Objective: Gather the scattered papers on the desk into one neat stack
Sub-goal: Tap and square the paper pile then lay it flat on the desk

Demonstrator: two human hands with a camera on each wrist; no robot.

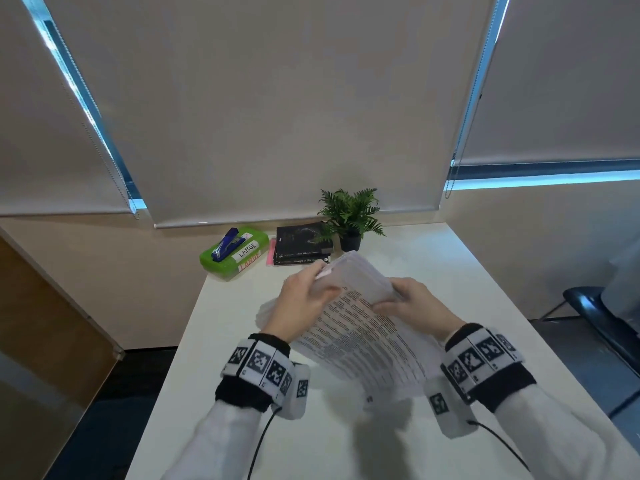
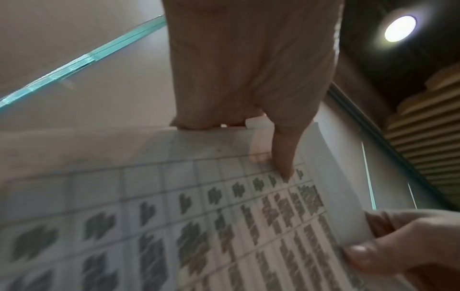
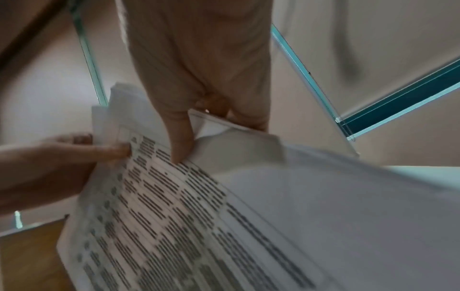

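Observation:
A bundle of printed papers (image 1: 360, 327) is lifted off the white desk (image 1: 450, 271), tilted with its far edge raised. The top sheet shows a table of dark text (image 2: 224, 226) (image 3: 174, 206). My left hand (image 1: 304, 299) grips the bundle's far left part, thumb on the printed face and fingers behind. My right hand (image 1: 412, 303) grips the far right corner the same way. In the left wrist view the left thumb (image 2: 283, 153) presses the sheet. In the right wrist view the right thumb (image 3: 179, 137) pinches several uneven sheet corners.
At the desk's far edge stand a green plastic box (image 1: 235, 254) labelled LARGE with a blue stapler (image 1: 227, 244) on it, a short pile of dark books (image 1: 303, 244) and a small potted fern (image 1: 351, 216). A dark chair (image 1: 595, 306) is to the right.

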